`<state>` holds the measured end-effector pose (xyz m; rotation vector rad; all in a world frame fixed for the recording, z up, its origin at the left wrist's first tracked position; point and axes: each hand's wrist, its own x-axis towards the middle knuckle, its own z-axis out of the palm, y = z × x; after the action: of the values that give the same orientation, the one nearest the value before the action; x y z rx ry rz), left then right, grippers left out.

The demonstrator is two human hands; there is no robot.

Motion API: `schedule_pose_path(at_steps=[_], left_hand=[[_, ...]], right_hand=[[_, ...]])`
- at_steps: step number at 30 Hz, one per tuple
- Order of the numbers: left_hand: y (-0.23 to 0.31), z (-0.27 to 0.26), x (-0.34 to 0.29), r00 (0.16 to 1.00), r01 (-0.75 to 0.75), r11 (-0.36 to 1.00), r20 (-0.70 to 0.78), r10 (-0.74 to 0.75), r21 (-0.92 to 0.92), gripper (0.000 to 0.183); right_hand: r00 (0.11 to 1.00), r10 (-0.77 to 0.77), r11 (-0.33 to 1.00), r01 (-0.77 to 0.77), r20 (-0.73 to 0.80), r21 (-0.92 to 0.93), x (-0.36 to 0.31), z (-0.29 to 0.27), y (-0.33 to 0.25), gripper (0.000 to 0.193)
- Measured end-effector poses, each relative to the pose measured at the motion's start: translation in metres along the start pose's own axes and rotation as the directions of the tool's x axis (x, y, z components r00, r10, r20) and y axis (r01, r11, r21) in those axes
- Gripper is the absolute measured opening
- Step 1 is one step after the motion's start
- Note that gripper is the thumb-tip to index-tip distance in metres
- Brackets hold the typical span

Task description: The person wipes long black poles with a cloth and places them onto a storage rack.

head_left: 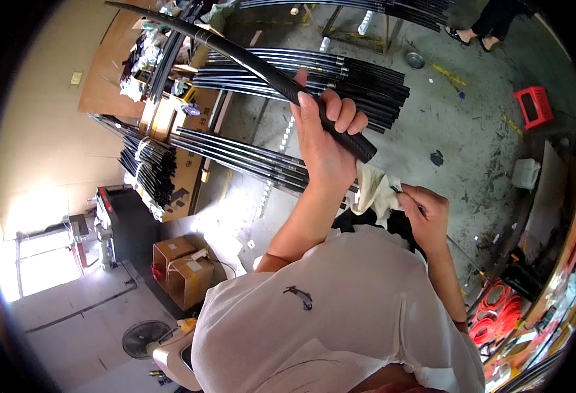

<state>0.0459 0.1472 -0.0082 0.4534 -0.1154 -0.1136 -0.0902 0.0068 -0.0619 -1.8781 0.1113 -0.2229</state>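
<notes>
A long black fishing rod (262,65) slants from the upper left to the middle of the view. My left hand (325,147) is wrapped round its thick, patterned butt end, thumb along the shaft. Just below that end, a crumpled cream cloth (374,191) hangs from my right hand (427,213), which pinches its edge between closed fingers. A small dark sliver shows at those fingertips; I cannot make out what it is. The cloth and the rod appear close together, but whether they touch is unclear.
Several black rods (366,92) lie in rows on racks ahead, with a tied bundle (147,164) at the left. Cardboard boxes (183,272) and a fan (145,338) stand lower left. At the right are a red stool (533,107), a white jug (525,173) and coiled red hose (495,314). Another person's feet (461,36) show far right.
</notes>
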Motion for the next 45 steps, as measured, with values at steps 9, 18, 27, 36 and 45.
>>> schedule_pose_path(at_steps=[9,18,27,36,45], left_hand=[[0.03,0.012,-0.004,0.994,0.052,0.998,0.095,-0.05,-0.021,0.033],[0.014,0.026,-0.03,0.997,-0.052,0.962,0.071,0.034,0.268,0.037],[0.012,0.021,-0.041,1.0,0.001,0.928,0.004,-0.002,0.372,0.03],[0.025,0.003,-0.025,0.981,0.131,0.964,-0.17,-0.092,0.232,0.024],[0.051,0.004,0.022,0.987,0.016,0.943,-0.157,0.039,0.333,0.015]], right_hand=[[0.992,-0.09,0.996,0.087,-0.091,-0.032,-0.012,0.006,-0.021,0.014],[0.998,-0.006,1.0,0.007,-0.067,0.018,0.012,0.022,-0.05,0.01],[0.973,0.126,0.844,-0.208,0.194,0.494,0.034,0.035,-0.067,0.028],[0.79,0.063,0.843,-0.369,0.61,0.392,-0.003,0.013,-0.005,0.024],[0.823,0.305,0.761,-0.513,0.48,0.396,-0.033,0.009,-0.001,0.026]])
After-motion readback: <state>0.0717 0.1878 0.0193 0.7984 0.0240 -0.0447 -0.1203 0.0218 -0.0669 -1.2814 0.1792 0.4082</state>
